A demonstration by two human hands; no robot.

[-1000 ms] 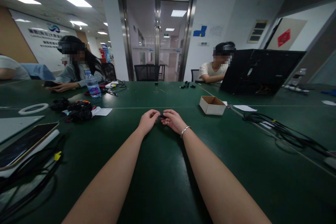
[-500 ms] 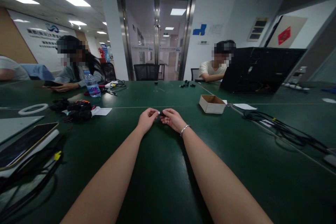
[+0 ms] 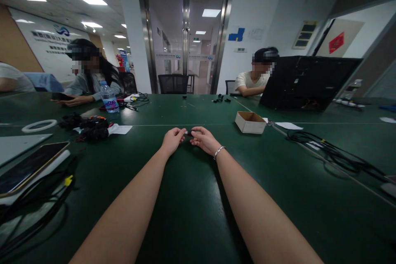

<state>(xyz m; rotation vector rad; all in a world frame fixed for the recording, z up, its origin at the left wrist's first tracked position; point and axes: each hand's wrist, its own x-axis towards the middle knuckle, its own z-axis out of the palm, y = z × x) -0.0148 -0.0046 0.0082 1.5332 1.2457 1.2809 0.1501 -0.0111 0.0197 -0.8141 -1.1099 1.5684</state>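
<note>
Dark green tabletop [image 3: 192, 206] fills the foreground; beyond it, steel-framed glass doors [image 3: 201, 49] stand in a pale wall. Centre of the table, near the pale seam: a small dark piece with a silvery end [image 3: 189, 133], between the two hands and in front of the wearer. Left hand [image 3: 172, 141] has thumb and forefinger pinched at the silvery end; right hand [image 3: 204, 141], bracelet [image 3: 219, 152] at its wrist, pinches the dark end between thumb and fingers, the lower fingers curled beneath. Exact make of the piece too small to tell. Right of the hands, well apart, an open-topped cardboard box [image 3: 250, 127]; farther right, coiled black cables [image 3: 334, 153]. Far side: several small black pieces [image 3: 220, 98] scattered. Left: phone [image 3: 32, 167], white ring [image 3: 39, 126], water bottle [image 3: 109, 98]. Two co-workers sit opposite, one holding a dark handset [image 3: 61, 97], the other partly behind a large black case [image 3: 309, 82].
</note>
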